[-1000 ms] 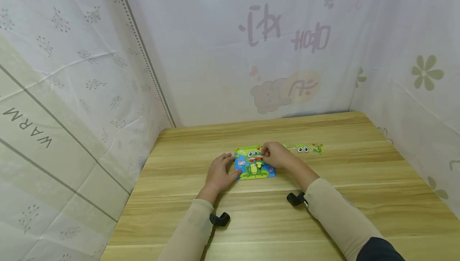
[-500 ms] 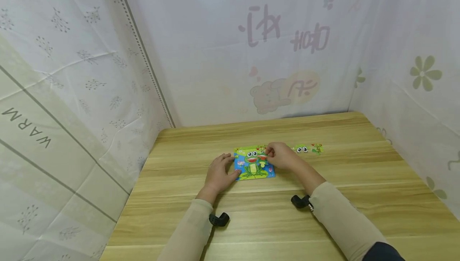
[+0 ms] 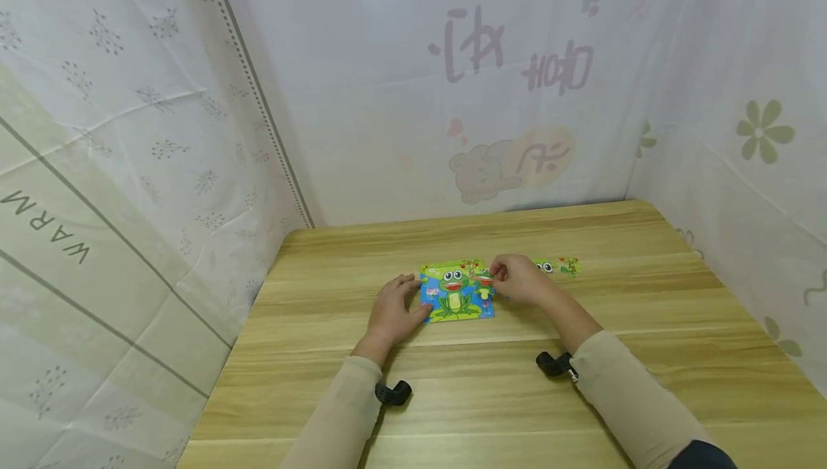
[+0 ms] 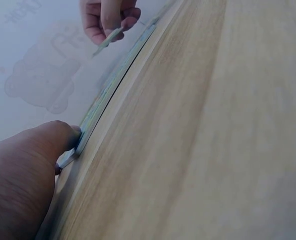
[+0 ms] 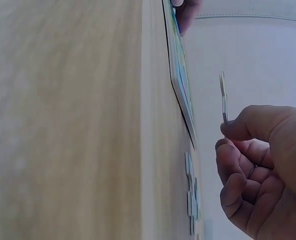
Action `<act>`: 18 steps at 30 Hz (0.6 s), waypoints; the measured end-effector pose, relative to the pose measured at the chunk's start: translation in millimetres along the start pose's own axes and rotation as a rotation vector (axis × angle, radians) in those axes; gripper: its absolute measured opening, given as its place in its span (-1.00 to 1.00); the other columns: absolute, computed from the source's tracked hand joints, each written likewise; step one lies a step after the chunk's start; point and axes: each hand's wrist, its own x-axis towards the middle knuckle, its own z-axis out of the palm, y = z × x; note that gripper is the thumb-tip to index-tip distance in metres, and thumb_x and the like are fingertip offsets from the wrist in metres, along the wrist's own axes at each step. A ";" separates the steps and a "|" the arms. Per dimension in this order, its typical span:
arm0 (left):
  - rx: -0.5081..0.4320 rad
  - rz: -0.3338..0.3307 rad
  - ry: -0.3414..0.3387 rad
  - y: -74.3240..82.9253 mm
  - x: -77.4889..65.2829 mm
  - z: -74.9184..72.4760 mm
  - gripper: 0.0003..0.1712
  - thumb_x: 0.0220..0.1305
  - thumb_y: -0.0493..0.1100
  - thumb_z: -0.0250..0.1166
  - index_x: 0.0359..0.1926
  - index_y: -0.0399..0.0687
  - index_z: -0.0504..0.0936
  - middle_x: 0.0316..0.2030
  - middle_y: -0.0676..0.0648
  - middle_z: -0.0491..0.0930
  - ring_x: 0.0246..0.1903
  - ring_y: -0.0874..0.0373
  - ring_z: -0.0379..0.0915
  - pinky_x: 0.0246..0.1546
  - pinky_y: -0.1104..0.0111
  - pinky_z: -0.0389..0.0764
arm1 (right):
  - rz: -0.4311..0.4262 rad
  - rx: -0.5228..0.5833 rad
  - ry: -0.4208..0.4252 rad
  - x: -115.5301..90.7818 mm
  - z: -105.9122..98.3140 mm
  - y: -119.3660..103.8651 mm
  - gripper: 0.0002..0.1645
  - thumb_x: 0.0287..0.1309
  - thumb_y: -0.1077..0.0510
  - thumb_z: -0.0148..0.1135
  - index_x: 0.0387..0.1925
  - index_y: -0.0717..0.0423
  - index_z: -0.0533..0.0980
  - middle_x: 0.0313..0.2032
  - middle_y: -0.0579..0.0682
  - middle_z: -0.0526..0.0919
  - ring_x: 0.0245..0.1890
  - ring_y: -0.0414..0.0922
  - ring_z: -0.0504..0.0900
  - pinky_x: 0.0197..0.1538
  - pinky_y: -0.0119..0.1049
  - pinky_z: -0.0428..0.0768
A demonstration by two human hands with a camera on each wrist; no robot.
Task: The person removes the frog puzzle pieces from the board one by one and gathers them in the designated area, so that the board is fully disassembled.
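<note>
A flat jigsaw puzzle board [image 3: 455,305] with a green frog on a blue and lime ground lies on the table. At its left side is my left hand [image 3: 389,313], fingers at the left edge and thumb [image 4: 68,134] resting on the near left corner. Between thumb and index finger of my right hand [image 3: 520,280] is a puzzle piece [image 5: 223,95] with part of a frog's red mouth on it. It hangs tilted above the board's right side, overlapping the edge in the head view. In the right wrist view the piece stands edge-on, raised above the tabletop.
Right of my right hand lie a loose piece with frog eyes [image 3: 545,266] and one with a leafy, red-dotted print [image 3: 570,266]. Several pieces [image 5: 191,195] lie beyond the board in the right wrist view. Printed curtains [image 3: 388,95] surround the wooden table [image 3: 465,397].
My right hand has drawn the pinched piece rightward, from over the frog's mouth to the board's right side, uncovering the printed frog. My left hand and the board have stayed in place.
</note>
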 end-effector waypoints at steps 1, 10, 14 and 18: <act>0.001 0.000 0.000 0.4 -0.1 -0.3 -0.32 0.31 0.24 0.42 0.36 0.09 0.60 0.47 -0.01 0.40 0.52 -0.07 0.16 0.54 -0.02 0.19 | 0.000 -0.003 0.002 -1.1 -1.1 0.5 -0.89 0.29 0.24 0.36 -0.16 0.10 0.60 -0.29 -0.03 0.61 -0.30 -0.09 0.57 -0.28 -0.26 0.65; 0.003 0.006 0.009 0.6 -0.5 -0.2 -0.32 0.31 0.22 0.43 0.35 0.08 0.61 0.46 -0.02 0.41 0.52 -0.08 0.18 0.54 -0.04 0.20 | -0.004 -0.005 0.030 -12.9 -9.5 9.1 -0.88 0.28 0.24 0.36 -0.16 0.12 0.61 -0.26 -0.01 0.63 -0.32 -0.10 0.56 -0.36 -0.27 0.63; 0.001 0.006 0.010 0.8 -0.8 -0.1 -0.32 0.30 0.23 0.43 0.35 0.08 0.61 0.46 -0.01 0.41 0.51 -0.08 0.19 0.53 -0.03 0.20 | 0.015 -0.012 0.039 -18.4 -15.1 15.9 -0.89 0.30 0.24 0.36 -0.17 0.11 0.61 -0.27 -0.01 0.62 -0.34 -0.09 0.56 -0.37 -0.27 0.61; 0.007 0.002 0.004 0.4 -0.8 0.1 -0.32 0.31 0.24 0.42 0.36 0.09 0.60 0.47 -0.01 0.40 0.52 -0.07 0.18 0.54 -0.02 0.19 | 0.019 -0.011 0.043 -22.6 -21.0 21.9 -0.89 0.29 0.24 0.35 -0.16 0.12 0.61 -0.27 0.00 0.62 -0.33 -0.08 0.56 -0.36 -0.26 0.61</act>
